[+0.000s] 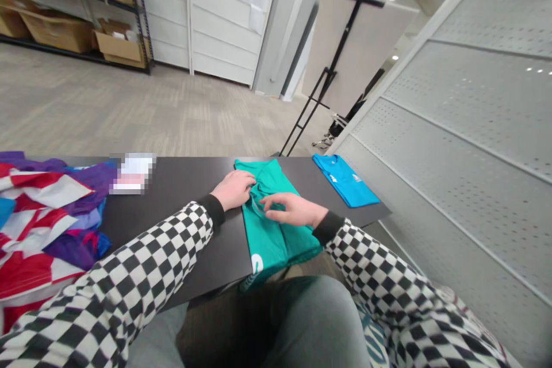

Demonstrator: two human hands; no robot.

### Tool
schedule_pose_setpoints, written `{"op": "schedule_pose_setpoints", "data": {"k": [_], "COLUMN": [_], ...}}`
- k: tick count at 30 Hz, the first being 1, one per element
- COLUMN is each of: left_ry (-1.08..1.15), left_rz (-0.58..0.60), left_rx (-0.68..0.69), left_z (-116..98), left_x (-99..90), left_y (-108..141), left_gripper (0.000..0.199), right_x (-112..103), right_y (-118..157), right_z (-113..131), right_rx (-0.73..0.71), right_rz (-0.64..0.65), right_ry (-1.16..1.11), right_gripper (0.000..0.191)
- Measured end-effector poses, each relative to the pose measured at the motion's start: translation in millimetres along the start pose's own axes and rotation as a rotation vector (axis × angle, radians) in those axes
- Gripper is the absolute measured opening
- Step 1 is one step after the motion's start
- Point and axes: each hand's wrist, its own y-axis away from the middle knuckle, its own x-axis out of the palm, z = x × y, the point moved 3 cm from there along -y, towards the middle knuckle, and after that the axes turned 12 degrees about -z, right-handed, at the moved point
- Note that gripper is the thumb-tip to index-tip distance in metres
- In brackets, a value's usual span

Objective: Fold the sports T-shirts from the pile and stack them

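The tabletop (pixel 181 195) was matte black. At its middle lay a teal T-shirt (pixel 276 247) with a white print, at its right end a brighter blue T-shirt (pixel 345 181), and at its left end a heap of red, white, purple and blue fabric (pixel 47 213). The sleeves (pixel 129 282) over its near edge were black-and-white checkered, with plain black cuffs (pixel 211 210).

So the table (pixel 185 207) has a shirt (pixel 276 247) in the middle, a second shirt (pixel 345 181) to its right, and a heap of fabric (pixel 47 213) on the left end. Between heap and shirt, at the back edge, sits something blurry (pixel 133 172), maybe paper. Shelves (pixel 73 11) stand well behind.
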Motion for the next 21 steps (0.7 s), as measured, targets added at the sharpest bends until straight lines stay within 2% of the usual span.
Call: {"op": "schedule_pose_setpoints", "data": {"k": [2, 4, 7, 10, 12, 14, 17, 21], "left_ry": [-0.036, -0.041, 0.020, 0.033, 0.014, -0.025, -0.097, -0.077], "left_rz": [-0.078, -0.147, -0.127, 0.017, 0.055, 0.004, -0.094, -0.064], "left_rx": [-0.113, -0.159, -0.009, 0.119, 0.104, 0.019, -0.142, -0.157], "left_z": [3.1, 0.0, -17.0, -32.0, -34.8, -32.2, -24.8, -22.5], "left_x": [-7.3, -14.2, -15.4, -7.6, -4.6, -6.5, -12.5, -13.5], "left_y": [-1.7, -1.9, 0.5, 5.6, 7.6, 7.6, 7.2, 7.6], "left_gripper": [0.032, 0.029, 0.031, 0.035, 0.040, 0.044, 0.039, 0.030], "right_x": [-6.5, -18.9, -32.7, -37.1, -38.7, -42.1, -49.5, -51.8], "right_y": [4.0, 11.2, 24.0, 33.0, 32.9, 25.3, -2.2, -58.4], "right_z": [-6.9, -22.4, -53.9, -83.6, -96.0, -102.0, -103.1, -103.0], "right_rx": [0.057, 0.099, 0.149, 0.176, 0.170, 0.170, 0.182, 0.097], "right_rz": [-0.146, -0.337, -0.488, -0.473, -0.438, -0.426, -0.437, -0.369], "right_ry": [0.010, 0.097, 0.281, 0.416, 0.477, 0.544, 0.644, 0.703], "right_gripper": [0.031, 0.031, 0.026, 0.026, 0.025, 0.025, 0.029, 0.038]}}
